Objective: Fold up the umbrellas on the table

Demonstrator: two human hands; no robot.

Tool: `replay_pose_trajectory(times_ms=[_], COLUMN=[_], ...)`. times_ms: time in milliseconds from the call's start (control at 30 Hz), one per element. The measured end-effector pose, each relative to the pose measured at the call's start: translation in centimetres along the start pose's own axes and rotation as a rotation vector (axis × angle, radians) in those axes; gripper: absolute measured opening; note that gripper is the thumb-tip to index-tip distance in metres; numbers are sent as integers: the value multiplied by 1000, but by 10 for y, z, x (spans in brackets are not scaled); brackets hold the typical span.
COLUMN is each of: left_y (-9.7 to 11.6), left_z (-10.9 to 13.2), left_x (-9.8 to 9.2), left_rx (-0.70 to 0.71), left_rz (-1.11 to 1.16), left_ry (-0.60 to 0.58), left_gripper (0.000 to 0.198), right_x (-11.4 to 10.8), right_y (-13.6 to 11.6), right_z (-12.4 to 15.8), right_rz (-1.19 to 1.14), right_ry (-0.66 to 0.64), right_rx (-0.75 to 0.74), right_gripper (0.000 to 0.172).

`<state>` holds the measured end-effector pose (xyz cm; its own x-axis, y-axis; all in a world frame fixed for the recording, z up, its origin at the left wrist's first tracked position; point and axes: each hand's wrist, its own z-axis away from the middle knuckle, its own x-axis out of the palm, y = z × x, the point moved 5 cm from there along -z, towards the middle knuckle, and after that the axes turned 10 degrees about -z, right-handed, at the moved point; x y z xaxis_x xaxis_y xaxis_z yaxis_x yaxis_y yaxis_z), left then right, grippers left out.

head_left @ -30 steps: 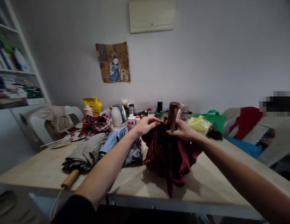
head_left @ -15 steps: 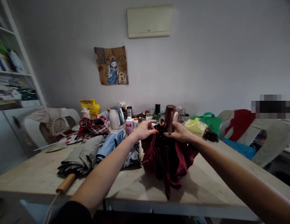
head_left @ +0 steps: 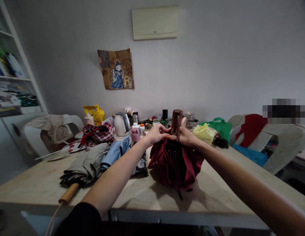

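A dark red folding umbrella (head_left: 175, 164) stands upside down on the wooden table (head_left: 216, 196), its brown handle (head_left: 176, 120) pointing up. My left hand (head_left: 157, 133) is closed on the gathered cloth just left of the handle. My right hand (head_left: 183, 135) grips the cloth and ribs at the handle's base on the right. The two hands almost touch around the shaft. The canopy bunches in loose folds below them.
A grey umbrella with a wooden handle (head_left: 81, 168) and a light blue one (head_left: 115, 152) lie at the left. A white kettle (head_left: 121, 124), bottles, a yellow bag (head_left: 204, 132) and a green bag (head_left: 222, 127) crowd the far edge. A chair (head_left: 51, 131) and shelves (head_left: 9, 82) stand left.
Both hands have drawn together around the handle's base, gathering the red cloth tighter. The canopy now hangs shorter and more bunched than before.
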<state>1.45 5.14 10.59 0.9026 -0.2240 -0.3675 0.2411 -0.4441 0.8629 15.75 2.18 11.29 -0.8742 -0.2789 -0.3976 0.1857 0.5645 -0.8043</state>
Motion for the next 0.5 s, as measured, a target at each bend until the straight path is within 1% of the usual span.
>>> replay_pose_trajectory(times_ms=[67,133,167,233,333,400,467,500], left_y=[-2,-2,-1,1,8,13,16,16], left_z=[2,7,9,16,32,45,58,63], left_x=[1,0,-2,-9,-25,-33,-40,-42], left_rx=[8,23,30,57,137,204,269,291], left_rz=[41,97,123,131,14,-87,-157,-190], left_ry=[-49,-97,-103,-73,-41,-77,-128,-136], left_gripper=[29,27,27,27,28,30,31,32], right_x=[0,1,1,1,1,0,-2,-3], right_y=[4,5,4,2,1,2,3,4], right_z=[-1,0,1,2,3,2,1,1], right_rz=[-18,-27,-33,-53,-68,-62,-44,-34], right_ry=[29,21,16,19,30,36,51,56], right_rx=[32,32,28,35,63,60,49,41], right_gripper=[42,41,40,39,38,38,38,37])
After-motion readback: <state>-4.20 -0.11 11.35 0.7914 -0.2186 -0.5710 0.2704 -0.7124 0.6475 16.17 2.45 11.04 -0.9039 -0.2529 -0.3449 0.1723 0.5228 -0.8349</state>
